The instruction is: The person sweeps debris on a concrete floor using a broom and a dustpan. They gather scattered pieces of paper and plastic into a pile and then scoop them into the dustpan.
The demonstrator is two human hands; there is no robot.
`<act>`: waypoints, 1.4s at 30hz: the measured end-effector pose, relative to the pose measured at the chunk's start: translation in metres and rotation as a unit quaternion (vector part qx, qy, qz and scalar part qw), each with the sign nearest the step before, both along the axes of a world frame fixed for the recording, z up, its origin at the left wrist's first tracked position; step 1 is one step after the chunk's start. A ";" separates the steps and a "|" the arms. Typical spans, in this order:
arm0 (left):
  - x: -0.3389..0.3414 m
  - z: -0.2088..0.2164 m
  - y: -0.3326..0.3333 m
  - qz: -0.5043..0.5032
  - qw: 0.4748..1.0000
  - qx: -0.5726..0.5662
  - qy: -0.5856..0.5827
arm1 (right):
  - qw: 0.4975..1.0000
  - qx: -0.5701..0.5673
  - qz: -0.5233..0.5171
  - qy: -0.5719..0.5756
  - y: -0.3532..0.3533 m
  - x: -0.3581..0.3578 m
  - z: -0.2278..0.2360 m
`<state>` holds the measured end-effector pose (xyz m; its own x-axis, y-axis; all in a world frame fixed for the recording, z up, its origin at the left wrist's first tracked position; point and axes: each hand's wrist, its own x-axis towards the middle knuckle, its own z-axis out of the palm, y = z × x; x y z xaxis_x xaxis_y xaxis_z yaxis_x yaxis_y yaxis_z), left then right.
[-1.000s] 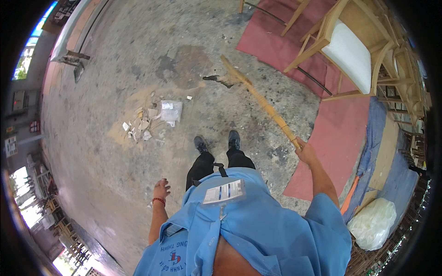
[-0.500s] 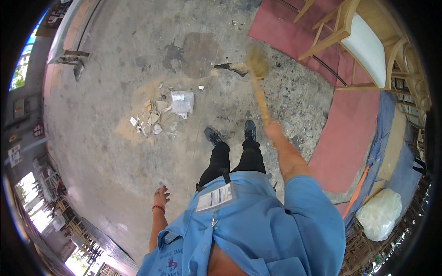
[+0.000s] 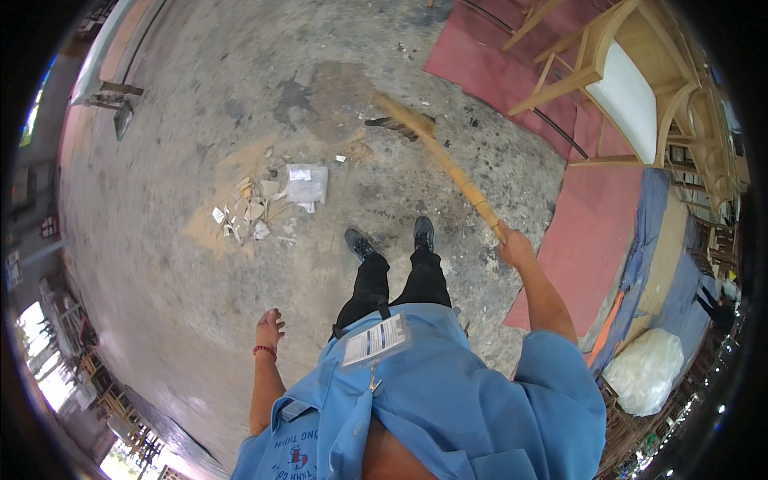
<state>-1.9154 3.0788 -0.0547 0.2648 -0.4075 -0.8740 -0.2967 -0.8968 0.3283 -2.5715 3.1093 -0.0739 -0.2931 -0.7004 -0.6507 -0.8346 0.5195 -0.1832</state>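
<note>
My right hand [image 3: 517, 246] is wrapped round the end of a broom's yellowish handle. The broom [image 3: 458, 174] slants away to the upper left, its straw head [image 3: 406, 116] blurred low over a dark patch in the concrete. At my left side, my left hand [image 3: 270, 326] hangs free with loosely bent fingers and nothing in it. A heap of scraps [image 3: 250, 210] lies on the floor ahead and to the left, in a spread of tan dust. A clear plastic bag [image 3: 307, 183] rests against its right side.
Wooden chairs with a white seat [image 3: 626, 92] stand at the upper right on pink sheeting [image 3: 596, 232]. A pale plastic bundle [image 3: 645, 372] sits at the lower right. Far to the left is a metal-bladed tool [image 3: 123, 120]. My shoes [image 3: 424, 233] are on the concrete floor [image 3: 192, 320].
My right hand has moved outward to the right and slightly nearer. The broom has tilted, its head swinging left across the dark patch. My left hand still hangs at my side.
</note>
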 end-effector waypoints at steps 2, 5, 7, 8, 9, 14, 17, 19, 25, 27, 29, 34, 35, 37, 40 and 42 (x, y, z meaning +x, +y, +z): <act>-0.002 0.005 0.006 -0.009 1.000 0.016 -0.015 | 1.000 0.002 -0.019 0.001 -0.012 -0.013 -0.028; -0.003 0.015 0.020 -0.004 0.999 0.025 -0.039 | 0.995 0.013 -0.088 -0.033 -0.034 -0.009 -0.090; -0.002 0.021 0.029 0.012 0.999 0.027 -0.044 | 0.994 -0.012 -0.062 -0.091 -0.034 0.020 -0.126; -0.001 0.024 0.032 0.013 0.998 0.029 -0.053 | 0.988 -0.006 -0.093 -0.121 -0.037 0.041 -0.141; -0.002 0.025 0.036 0.020 0.998 0.033 -0.056 | 0.982 0.030 -0.135 -0.129 -0.038 0.060 -0.150; -0.013 0.016 0.035 -0.009 0.997 0.045 -0.057 | 0.967 -0.010 -0.123 -0.221 -0.012 0.047 -0.094; -0.028 0.007 0.023 -0.009 0.999 0.019 -0.039 | 0.978 -0.028 -0.075 -0.191 0.007 0.003 -0.032; -0.042 0.004 0.017 -0.002 1.000 -0.003 -0.027 | 0.990 -0.022 -0.066 -0.121 0.022 -0.021 0.001; -0.085 0.006 0.027 0.023 0.999 -0.021 -0.014 | 0.995 -0.074 -0.046 -0.040 0.013 -0.072 -0.005; -0.097 0.007 0.036 0.025 0.999 -0.017 -0.024 | 0.994 -0.063 -0.073 -0.055 -0.006 -0.071 -0.038; -0.104 0.012 0.044 0.027 0.999 -0.016 -0.036 | 0.992 -0.030 -0.085 -0.091 -0.024 -0.050 -0.075; -0.102 0.027 0.057 0.037 0.998 -0.008 -0.055 | 0.991 0.013 -0.036 -0.131 -0.045 0.035 -0.128; -0.100 0.029 0.058 0.035 0.997 0.002 -0.067 | 0.991 0.035 -0.025 -0.130 -0.044 0.042 -0.125; -0.098 0.028 0.057 0.038 0.997 0.017 -0.063 | 0.990 0.028 -0.015 -0.136 -0.040 0.038 -0.106; -0.098 0.023 0.053 0.031 0.999 0.015 -0.042 | 0.989 -0.009 0.027 -0.143 -0.030 -0.003 -0.057; -0.100 0.020 0.052 0.035 0.999 0.002 -0.030 | 0.991 -0.027 0.042 -0.123 -0.016 -0.032 -0.025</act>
<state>-2.0159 3.1311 -0.0348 0.3447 -0.3836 -0.8568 -0.2533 -0.9169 0.3085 -2.6032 3.0931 -0.0985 -0.0690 -0.7517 -0.6559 -0.8008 0.4338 -0.4129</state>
